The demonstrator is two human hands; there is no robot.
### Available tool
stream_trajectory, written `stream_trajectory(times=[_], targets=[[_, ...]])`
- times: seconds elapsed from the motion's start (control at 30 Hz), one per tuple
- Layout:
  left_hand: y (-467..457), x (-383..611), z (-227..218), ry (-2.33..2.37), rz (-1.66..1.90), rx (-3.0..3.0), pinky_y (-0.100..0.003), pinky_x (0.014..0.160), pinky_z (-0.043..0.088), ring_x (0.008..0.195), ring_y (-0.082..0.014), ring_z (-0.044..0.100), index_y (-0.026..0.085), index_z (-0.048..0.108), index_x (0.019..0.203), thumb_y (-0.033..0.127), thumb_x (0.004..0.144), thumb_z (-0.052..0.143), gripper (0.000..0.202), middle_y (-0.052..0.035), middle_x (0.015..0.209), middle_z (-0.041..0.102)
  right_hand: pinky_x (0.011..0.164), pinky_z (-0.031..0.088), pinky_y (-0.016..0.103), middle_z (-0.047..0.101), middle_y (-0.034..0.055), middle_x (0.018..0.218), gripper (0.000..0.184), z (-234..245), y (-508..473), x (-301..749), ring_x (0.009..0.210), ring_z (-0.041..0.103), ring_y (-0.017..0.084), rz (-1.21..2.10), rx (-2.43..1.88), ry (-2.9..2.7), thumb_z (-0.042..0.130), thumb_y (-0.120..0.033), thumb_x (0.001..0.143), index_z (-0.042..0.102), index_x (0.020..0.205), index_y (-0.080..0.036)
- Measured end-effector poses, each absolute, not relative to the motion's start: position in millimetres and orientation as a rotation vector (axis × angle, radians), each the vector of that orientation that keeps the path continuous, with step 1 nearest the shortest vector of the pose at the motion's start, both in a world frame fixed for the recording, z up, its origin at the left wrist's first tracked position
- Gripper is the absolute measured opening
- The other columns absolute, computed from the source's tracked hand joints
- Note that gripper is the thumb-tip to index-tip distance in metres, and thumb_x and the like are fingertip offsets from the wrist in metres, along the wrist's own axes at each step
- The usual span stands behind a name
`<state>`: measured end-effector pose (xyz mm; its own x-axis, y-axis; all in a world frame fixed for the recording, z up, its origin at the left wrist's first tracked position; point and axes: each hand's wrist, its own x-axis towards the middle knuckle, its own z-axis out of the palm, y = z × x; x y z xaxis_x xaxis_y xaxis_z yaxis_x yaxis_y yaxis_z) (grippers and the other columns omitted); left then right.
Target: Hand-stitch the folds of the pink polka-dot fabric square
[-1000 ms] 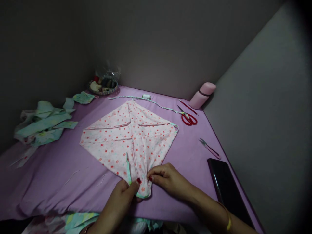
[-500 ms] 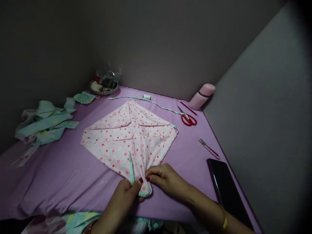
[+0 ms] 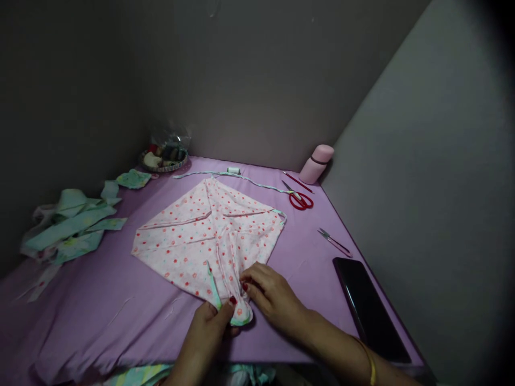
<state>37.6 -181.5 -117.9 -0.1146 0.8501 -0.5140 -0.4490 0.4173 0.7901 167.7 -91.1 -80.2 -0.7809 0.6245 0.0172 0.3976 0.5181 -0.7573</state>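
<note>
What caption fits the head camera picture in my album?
Left hand and right hand at the bunched end of a flowery cloth, red scissors beyond.

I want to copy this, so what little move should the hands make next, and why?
Perhaps the right hand should gently pinch the bunched folds closer together: the spotted cloth narrows there, and the left hand grips it alongside.

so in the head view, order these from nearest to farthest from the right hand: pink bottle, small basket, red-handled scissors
1. Red-handled scissors: ahead and slightly right of the right hand
2. Pink bottle: beyond the scissors, near the far right corner
3. Small basket: across at the far left
</note>
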Motion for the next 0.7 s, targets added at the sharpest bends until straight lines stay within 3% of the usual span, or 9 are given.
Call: stream_trajectory(times=[0.07, 0.17, 0.37, 0.43, 0.5, 0.6, 0.7], targets=[[-181, 37, -117, 1.270, 1.149, 0.424, -0.021, 0.053, 0.039, 0.052, -0.0104, 0.044, 0.014, 0.060, 0.066, 0.041, 0.067, 0.066, 0.028, 0.0031, 0.054, 0.053, 0.074, 0.036, 0.024, 0.054, 0.0037, 0.087, 0.010, -77, -92, 164, 0.086, 0.047, 0.015, 0.911, -0.820, -2.573, 0.049, -0.021, 0.086, 0.058, 0.088, -0.019], [-181, 35, -114, 1.304, 1.129, 0.443, -0.021, 0.055, 0.040, 0.056, -0.0121, 0.047, 0.015, 0.058, 0.064, 0.035, 0.066, 0.068, 0.023, 0.0046, 0.050, 0.051, 0.070, 0.036, 0.022, 0.057, 0.0024, 0.081, 0.010, -72, -93, 156, 0.081, 0.050, 0.013, 0.857, -0.724, -2.734, 0.052, -0.021, 0.085, 0.061, 0.083, -0.017], [-182, 32, -113, 1.341, 1.144, 0.500, -0.025, 0.068, 0.044, 0.075, -0.0185, 0.057, 0.016, 0.063, 0.080, 0.033, 0.067, 0.065, 0.022, -0.0004, 0.074, 0.066, 0.058, 0.034, 0.021, 0.056, 0.0037, 0.082, 0.009, -61, -89, 145, 0.074, 0.049, 0.013, 0.681, -0.649, -3.000, 0.051, -0.021, 0.084, 0.057, 0.083, -0.014], [-181, 32, -112, 1.357, 1.168, 0.519, -0.025, 0.072, 0.044, 0.078, -0.0195, 0.058, 0.015, 0.064, 0.076, 0.032, 0.064, 0.068, 0.021, -0.0009, 0.072, 0.067, 0.056, 0.033, 0.020, 0.055, 0.0038, 0.086, 0.008, -59, -89, 144, 0.073, 0.049, 0.012, 0.704, -0.658, -3.023, 0.052, -0.022, 0.083, 0.055, 0.082, -0.015], [-181, 32, -110, 1.340, 1.169, 0.514, -0.023, 0.067, 0.044, 0.072, -0.0173, 0.057, 0.014, 0.064, 0.073, 0.031, 0.062, 0.070, 0.021, 0.0004, 0.066, 0.065, 0.057, 0.034, 0.020, 0.054, 0.0037, 0.090, 0.006, -58, -91, 142, 0.077, 0.049, 0.013, 0.711, -0.594, -2.958, 0.051, -0.019, 0.083, 0.054, 0.078, -0.016], [-182, 32, -108, 1.323, 1.139, 0.457, -0.020, 0.054, 0.042, 0.057, -0.0129, 0.053, 0.014, 0.061, 0.064, 0.032, 0.059, 0.072, 0.022, 0.0029, 0.054, 0.059, 0.069, 0.039, 0.023, 0.054, 0.0043, 0.087, 0.009, -53, -95, 139, 0.084, 0.049, 0.014, 0.886, -0.499, -2.578, 0.048, -0.016, 0.083, 0.050, 0.075, -0.016], [-183, 33, -109, 1.370, 1.122, 0.429, -0.020, 0.050, 0.042, 0.050, -0.0115, 0.050, 0.014, 0.058, 0.058, 0.031, 0.060, 0.072, 0.022, 0.0034, 0.047, 0.054, 0.074, 0.043, 0.026, 0.056, 0.0022, 0.075, 0.009, -37, -93, 139, 0.076, 0.055, 0.011, 1.420, -0.478, -1.975, 0.041, -0.021, 0.088, 0.042, 0.080, -0.017]])
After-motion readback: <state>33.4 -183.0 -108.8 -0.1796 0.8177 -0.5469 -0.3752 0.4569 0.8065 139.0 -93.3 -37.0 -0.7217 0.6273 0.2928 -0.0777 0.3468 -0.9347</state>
